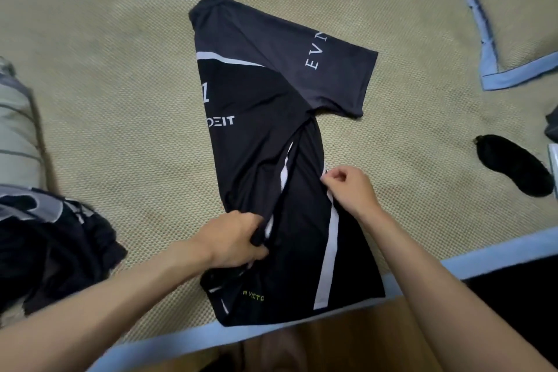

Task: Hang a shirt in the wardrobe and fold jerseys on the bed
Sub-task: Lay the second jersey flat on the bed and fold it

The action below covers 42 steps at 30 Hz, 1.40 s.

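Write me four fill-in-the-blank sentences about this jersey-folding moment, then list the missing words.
1. The black jersey lies on a woven mat edged in light ____ trim.
2. The left hand grips a bunched fold of the ____.
3. The right hand pinches the jersey's edge beside a ____ stripe.
4. To the jersey's right, a dark sock lies on the ____.

Missing words: blue; jersey; white; mat
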Each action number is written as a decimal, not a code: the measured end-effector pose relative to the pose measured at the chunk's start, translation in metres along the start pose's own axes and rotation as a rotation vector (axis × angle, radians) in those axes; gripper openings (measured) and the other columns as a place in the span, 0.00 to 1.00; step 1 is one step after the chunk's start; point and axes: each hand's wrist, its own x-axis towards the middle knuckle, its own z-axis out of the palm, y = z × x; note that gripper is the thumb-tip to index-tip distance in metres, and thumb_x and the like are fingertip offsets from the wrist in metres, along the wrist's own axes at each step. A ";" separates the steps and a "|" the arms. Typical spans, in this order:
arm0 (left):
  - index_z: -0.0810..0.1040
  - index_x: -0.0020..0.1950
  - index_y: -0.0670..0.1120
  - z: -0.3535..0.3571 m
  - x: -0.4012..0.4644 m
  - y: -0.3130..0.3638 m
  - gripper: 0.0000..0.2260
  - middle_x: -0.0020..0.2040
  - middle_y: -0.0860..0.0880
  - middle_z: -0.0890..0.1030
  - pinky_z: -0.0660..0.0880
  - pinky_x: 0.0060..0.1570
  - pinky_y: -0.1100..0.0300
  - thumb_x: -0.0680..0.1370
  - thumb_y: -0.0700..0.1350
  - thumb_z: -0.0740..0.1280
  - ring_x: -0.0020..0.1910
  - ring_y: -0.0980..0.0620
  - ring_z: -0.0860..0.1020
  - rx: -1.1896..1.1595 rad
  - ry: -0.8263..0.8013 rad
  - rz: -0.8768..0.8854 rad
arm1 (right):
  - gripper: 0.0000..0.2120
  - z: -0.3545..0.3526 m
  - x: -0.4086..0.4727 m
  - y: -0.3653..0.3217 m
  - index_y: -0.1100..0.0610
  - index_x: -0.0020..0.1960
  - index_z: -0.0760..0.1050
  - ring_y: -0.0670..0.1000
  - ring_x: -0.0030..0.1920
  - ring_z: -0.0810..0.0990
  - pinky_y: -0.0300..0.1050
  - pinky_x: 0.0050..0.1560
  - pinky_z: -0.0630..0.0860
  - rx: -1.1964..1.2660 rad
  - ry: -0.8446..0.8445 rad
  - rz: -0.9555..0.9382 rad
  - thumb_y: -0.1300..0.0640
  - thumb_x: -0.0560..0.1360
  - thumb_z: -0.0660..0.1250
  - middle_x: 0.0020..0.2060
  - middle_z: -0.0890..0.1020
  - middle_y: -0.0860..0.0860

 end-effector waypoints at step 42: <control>0.67 0.42 0.41 0.154 -0.074 -0.004 0.12 0.29 0.42 0.83 0.75 0.27 0.59 0.81 0.41 0.68 0.23 0.49 0.78 -1.003 0.298 -0.349 | 0.22 -0.005 -0.106 0.086 0.55 0.31 0.65 0.52 0.32 0.74 0.45 0.31 0.66 -0.312 -0.001 0.115 0.54 0.71 0.78 0.28 0.74 0.50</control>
